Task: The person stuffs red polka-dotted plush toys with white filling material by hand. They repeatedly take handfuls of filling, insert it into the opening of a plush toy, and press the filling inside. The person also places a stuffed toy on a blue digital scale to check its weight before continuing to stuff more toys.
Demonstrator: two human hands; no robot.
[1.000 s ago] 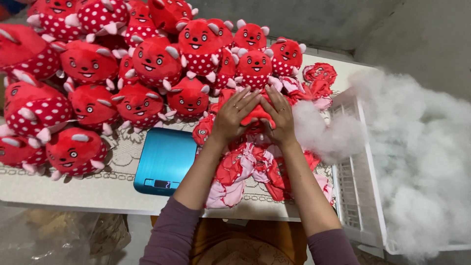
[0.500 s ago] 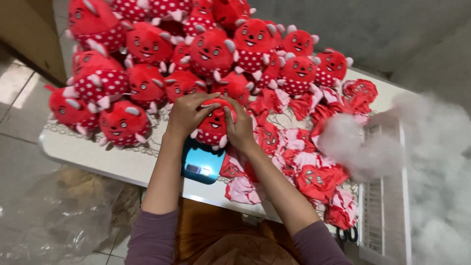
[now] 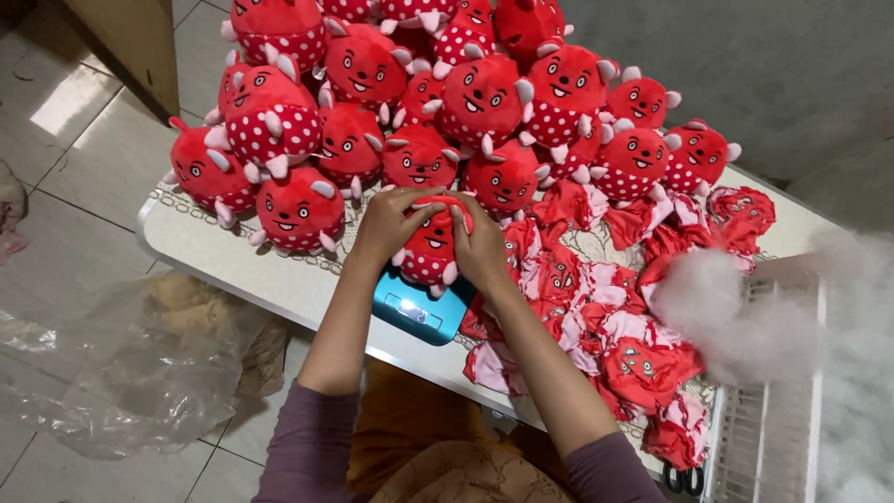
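A stuffed red plush toy (image 3: 429, 250) with white dots and small horns rests on a blue scale (image 3: 421, 313) at the table's near edge. My left hand (image 3: 389, 224) grips its left side and my right hand (image 3: 480, 244) grips its right side, fingers over its top. Behind it lies a heap of the same stuffed red toys (image 3: 438, 102). To the right of my hands lie several flat, unstuffed red and pink toy skins (image 3: 615, 326).
White stuffing fibre (image 3: 745, 312) spills over a white wire basket (image 3: 778, 428) at the right. The pale table (image 3: 214, 256) ends near my body. Crumpled clear plastic (image 3: 121, 373) lies on the tiled floor at the left. Scissors handles (image 3: 684, 480) show at the table's near right.
My hands carried the plush toy from the pile of skins leftwards and set it down on the blue scale. The view has swung to the left.
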